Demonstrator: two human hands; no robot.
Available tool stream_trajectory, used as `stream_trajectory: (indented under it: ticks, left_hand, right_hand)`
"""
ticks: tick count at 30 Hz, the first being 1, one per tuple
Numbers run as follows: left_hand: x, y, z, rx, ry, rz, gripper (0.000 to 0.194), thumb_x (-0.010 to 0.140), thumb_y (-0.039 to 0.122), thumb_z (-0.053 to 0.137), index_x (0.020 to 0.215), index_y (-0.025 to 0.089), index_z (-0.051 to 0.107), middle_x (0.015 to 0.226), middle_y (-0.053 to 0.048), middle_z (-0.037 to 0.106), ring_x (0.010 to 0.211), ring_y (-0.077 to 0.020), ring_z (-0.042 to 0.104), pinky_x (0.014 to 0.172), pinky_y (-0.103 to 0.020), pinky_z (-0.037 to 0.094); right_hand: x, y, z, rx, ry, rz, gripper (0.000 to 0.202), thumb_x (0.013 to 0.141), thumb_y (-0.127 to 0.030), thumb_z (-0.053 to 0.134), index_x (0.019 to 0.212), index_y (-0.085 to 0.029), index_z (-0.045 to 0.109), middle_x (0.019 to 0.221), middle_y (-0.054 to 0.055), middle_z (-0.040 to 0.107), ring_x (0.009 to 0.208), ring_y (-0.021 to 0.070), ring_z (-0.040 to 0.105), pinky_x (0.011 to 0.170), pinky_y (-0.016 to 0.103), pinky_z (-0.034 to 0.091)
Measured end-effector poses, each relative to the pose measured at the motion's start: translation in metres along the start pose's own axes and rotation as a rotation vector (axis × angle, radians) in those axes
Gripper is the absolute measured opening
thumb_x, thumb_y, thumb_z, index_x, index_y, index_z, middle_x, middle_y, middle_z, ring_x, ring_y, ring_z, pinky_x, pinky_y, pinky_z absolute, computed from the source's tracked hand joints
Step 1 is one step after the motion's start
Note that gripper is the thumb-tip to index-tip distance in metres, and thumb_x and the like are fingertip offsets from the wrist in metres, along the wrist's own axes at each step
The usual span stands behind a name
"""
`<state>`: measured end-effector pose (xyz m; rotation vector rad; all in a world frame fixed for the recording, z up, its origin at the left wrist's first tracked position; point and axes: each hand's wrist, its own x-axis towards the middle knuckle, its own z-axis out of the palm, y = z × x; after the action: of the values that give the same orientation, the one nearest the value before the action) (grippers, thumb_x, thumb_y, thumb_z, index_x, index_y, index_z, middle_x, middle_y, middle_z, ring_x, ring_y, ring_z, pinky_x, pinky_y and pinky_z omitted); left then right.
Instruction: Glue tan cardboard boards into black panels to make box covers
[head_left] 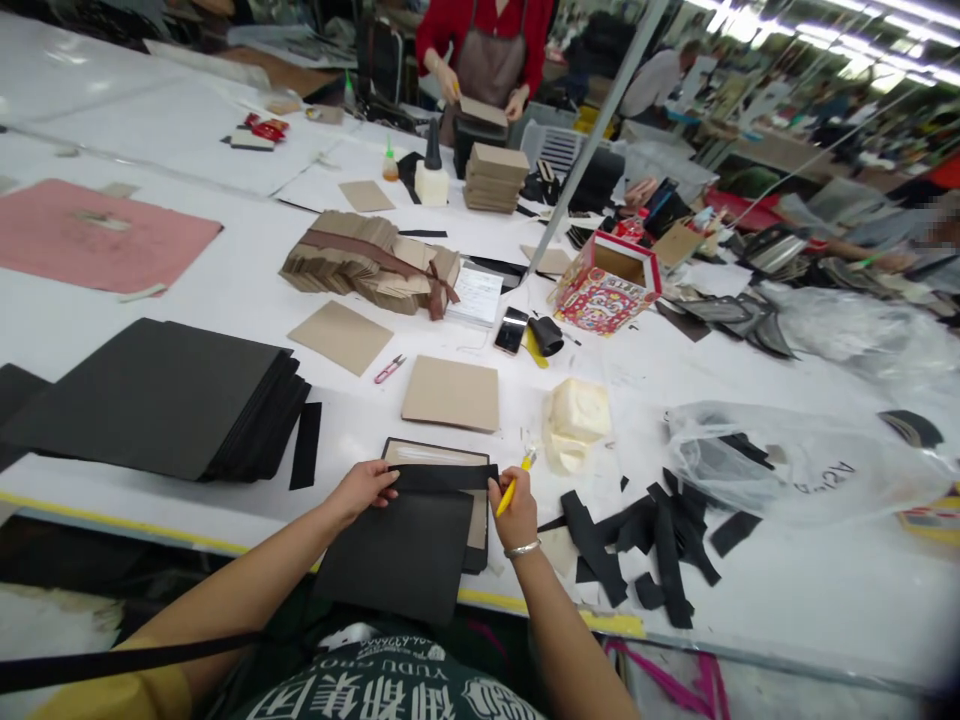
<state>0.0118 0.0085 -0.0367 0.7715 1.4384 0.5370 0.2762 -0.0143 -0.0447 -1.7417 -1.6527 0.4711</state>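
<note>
A black strip (pixel 442 478) is stretched level between my two hands. Its left end is pinched by my left hand (pixel 366 488), its right end by my right hand (pixel 516 508). A slim yellow-handled tool (pixel 507 497) also sits in my right hand, slanting up; I cannot make out its exact kind. Under the strip lies a tan board with black edges (pixel 478 520). A black sheet (pixel 401 555) covers much of that board and reaches over the table's front edge. Just beyond is a tan cardboard piece (pixel 450 393).
On the left stands a stack of black sheets (pixel 157 395). Black scraps (pixel 664 535) and a plastic bag (pixel 787 465) lie to the right. Farther off are a pale yellow block (pixel 579 410), pink snips (pixel 389 369), a phone (pixel 511 330), a patterned box (pixel 604 295) and a co-worker (pixel 491 60).
</note>
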Motion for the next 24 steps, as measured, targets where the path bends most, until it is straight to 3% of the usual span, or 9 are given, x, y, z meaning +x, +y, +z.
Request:
stream_trajectory:
  ticks: [4,9,24]
  left_hand:
    - [0.021,0.004,-0.008,0.259,0.209,0.122,0.032,0.066,0.046,0.055,0.061,0.016,0.051,0.049,0.003,0.049,0.044,-0.0088,0.045,0.045,-0.021,0.032]
    - [0.040,0.002,-0.016,0.534,0.359,0.218,0.033,0.068,0.047,0.053,0.057,0.017,0.057,0.050,0.001,0.053,0.050,-0.0126,0.048,0.051,-0.023,0.031]
    - [0.057,-0.002,-0.011,0.741,0.429,0.126,0.034,0.070,0.050,0.053,0.058,0.019,0.058,0.057,0.000,0.057,0.057,-0.0142,0.051,0.052,-0.023,0.029]
  right_hand:
    - [0.007,0.010,0.024,-0.164,-0.068,-0.074,0.016,0.083,-0.032,0.041,0.088,-0.018,0.048,0.072,0.002,0.056,0.059,0.0144,0.055,0.057,0.025,0.042]
    - [0.010,0.020,0.045,-0.274,-0.062,-0.089,0.022,0.085,-0.031,0.039,0.093,-0.016,0.052,0.075,0.005,0.060,0.066,0.0163,0.057,0.062,0.026,0.042]
    - [0.016,0.027,0.056,-0.444,-0.073,-0.117,0.021,0.083,-0.026,0.044,0.095,-0.013,0.055,0.073,0.005,0.058,0.066,0.0156,0.052,0.065,0.025,0.036]
